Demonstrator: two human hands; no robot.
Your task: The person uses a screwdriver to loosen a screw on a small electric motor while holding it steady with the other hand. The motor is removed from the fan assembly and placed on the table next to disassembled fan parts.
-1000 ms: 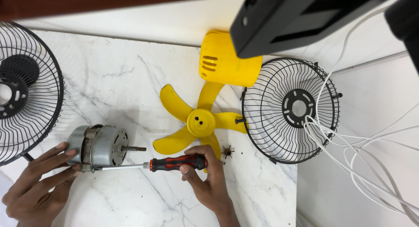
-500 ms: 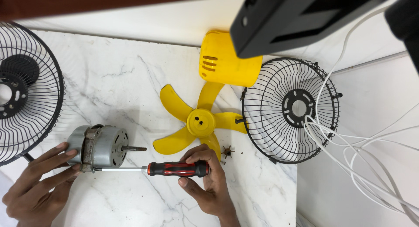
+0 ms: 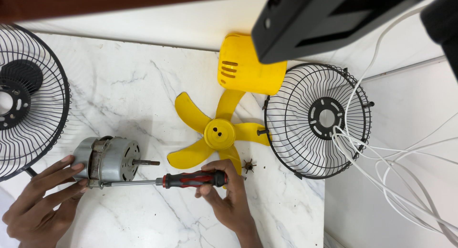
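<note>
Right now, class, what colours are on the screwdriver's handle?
The screwdriver handle is red and black, seen clearly in the head view.

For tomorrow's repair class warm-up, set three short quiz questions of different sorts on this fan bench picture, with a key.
1. True or false: the left hand steadies the grey motor.
2. The right hand holds: A) pliers B) a screwdriver C) a brush.
3. Fill in: the yellow blade lies between the motor and the right-side wire ____.

Key: 1 true; 2 B; 3 guard.
</note>
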